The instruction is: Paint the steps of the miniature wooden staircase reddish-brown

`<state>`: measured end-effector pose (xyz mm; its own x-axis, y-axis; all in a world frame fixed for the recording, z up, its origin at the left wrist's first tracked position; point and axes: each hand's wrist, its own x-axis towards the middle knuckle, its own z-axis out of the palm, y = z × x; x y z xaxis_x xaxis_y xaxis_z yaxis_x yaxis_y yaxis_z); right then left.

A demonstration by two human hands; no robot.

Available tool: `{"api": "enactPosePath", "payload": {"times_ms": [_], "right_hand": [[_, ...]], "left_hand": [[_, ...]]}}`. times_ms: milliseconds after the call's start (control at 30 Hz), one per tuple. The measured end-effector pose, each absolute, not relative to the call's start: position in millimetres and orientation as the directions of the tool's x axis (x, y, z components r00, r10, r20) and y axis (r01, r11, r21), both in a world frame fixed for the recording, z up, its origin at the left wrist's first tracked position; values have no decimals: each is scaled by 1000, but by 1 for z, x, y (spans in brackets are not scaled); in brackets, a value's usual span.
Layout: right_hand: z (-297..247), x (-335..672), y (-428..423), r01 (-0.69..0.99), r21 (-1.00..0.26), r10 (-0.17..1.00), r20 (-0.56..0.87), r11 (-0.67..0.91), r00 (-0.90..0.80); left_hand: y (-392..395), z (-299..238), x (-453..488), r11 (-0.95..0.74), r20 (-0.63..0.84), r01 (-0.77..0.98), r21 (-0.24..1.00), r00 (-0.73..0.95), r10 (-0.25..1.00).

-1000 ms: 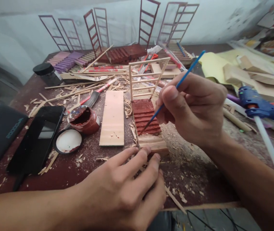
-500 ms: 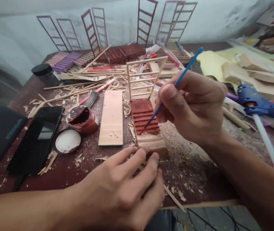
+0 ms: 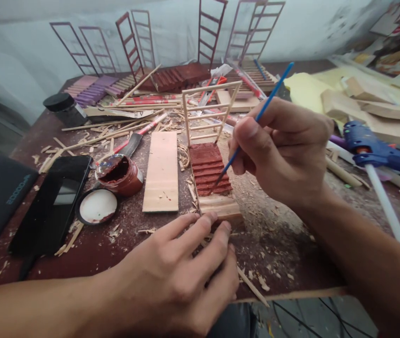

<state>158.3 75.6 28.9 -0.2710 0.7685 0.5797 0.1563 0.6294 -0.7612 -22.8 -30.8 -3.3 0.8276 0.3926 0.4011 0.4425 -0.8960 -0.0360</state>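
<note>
A small wooden model (image 3: pixel 218 206) lies before me, a ridged block with a bare ladder-like frame (image 3: pixel 207 112) upright at its far end. Dark red paint (image 3: pixel 205 162) covers the far ridges; the near end is bare wood. In my right hand (image 3: pixel 279 155) a thin blue paintbrush (image 3: pixel 261 110) is pinched, its tip touching the painted ridges near the bare wood. My left hand (image 3: pixel 189 267) presses its closed-together fingertips on the block's near edge; its thumb is hidden. Left of the model stand an open jar of red paint (image 3: pixel 129 180) and its lid (image 3: pixel 97 206).
A bare wooden strip (image 3: pixel 161 173) lies between jar and model. A phone (image 3: pixel 54 202) is at left, a blue glue gun (image 3: pixel 368 145) at right. Wood sticks and shavings litter the table (image 3: pixel 284 267). Behind stand several ladder-like frames (image 3: pixel 212 30) on ridged blocks.
The brush tip has moved slightly right along the painted ridges. My left hand stays on the block's near edge. The whole view has shifted a little.
</note>
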Motion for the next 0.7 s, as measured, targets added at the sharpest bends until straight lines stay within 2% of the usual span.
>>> {"api": "enactPosePath", "payload": {"times_ms": [133, 367, 567, 700], "right_hand": [[28, 157, 74, 97, -782, 773, 575, 615, -269], [27, 160, 78, 149, -741, 748, 606, 654, -269], [24, 160, 81, 30, -726, 704, 654, 687, -276], [28, 160, 79, 116, -707, 701, 640, 698, -313]], "left_hand": [[-31, -3, -23, -896, 396, 444, -34, 829, 395], [-31, -4, -23, -894, 399, 446, -46, 828, 393], [-31, -4, -23, -895, 389, 444, -42, 832, 395], [-31, -4, -22, -896, 395, 441, -51, 833, 387]]}}
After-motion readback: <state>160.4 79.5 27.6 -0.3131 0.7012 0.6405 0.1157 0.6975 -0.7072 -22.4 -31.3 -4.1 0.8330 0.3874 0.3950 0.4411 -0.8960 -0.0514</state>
